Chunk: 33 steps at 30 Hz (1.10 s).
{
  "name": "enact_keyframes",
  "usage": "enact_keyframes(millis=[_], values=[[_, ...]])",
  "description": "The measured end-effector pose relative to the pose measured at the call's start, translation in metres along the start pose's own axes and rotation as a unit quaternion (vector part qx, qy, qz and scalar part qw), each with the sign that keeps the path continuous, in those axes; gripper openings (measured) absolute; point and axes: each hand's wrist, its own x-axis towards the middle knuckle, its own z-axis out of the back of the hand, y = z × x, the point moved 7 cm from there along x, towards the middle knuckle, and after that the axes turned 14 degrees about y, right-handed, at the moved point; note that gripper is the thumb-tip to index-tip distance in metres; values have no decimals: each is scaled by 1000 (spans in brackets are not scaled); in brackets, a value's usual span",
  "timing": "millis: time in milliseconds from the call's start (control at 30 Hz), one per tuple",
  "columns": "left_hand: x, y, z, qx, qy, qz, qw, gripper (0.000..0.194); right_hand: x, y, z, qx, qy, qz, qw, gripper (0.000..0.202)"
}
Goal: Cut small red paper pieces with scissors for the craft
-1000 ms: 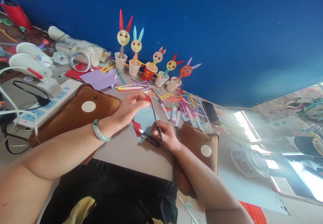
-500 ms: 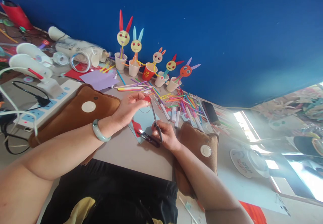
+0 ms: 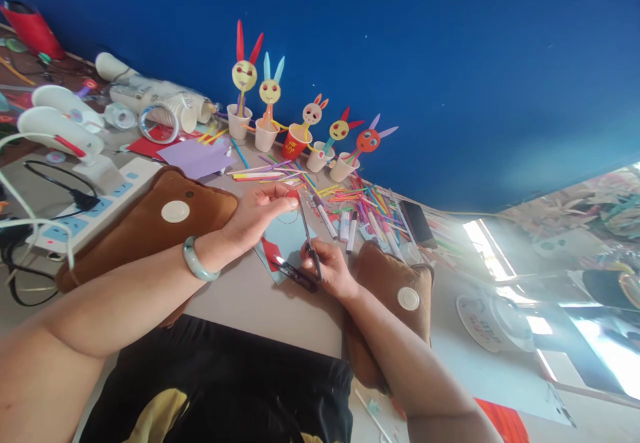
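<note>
Between the thumb and fingers of my left hand (image 3: 263, 208) is a small piece of red paper (image 3: 293, 194), mostly covered by the fingertips. My right hand (image 3: 329, 267) grips a pair of scissors (image 3: 313, 256) by the handles, and the blades point up to the red paper. Below the hands lies a light blue sheet (image 3: 297, 233) with a drawn circle partly in view. On it rest a red paper scrap (image 3: 271, 254) and a black pen-like item (image 3: 296, 276).
Brown cushions (image 3: 150, 230) (image 3: 393, 316) flank the work spot. Behind are colourful sticks (image 3: 345, 193), markers (image 3: 351, 232) and paper cups (image 3: 267, 135) holding rabbit-faced figures (image 3: 270, 90). A power strip (image 3: 95, 206) with cables stands left, near purple paper (image 3: 197, 156). A phone (image 3: 419, 223) lies right.
Almost nothing differs. Both hands stay in place, with only a very slight shift of the red paper at the left fingertips.
</note>
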Motion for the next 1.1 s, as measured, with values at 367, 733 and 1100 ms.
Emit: enact_keyframes(millis=[367,733,1100], values=[[-2,-4,-3,4,3,14,1000,20,0,3,0,0,4,-9,1000,59],[-1,-7,-4,8,8,9,1000,20,1,3,-1,4,2,7,1000,57],[-3,-12,-4,-1,0,4,1000,21,0,1,0,-5,-1,-2,1000,59]])
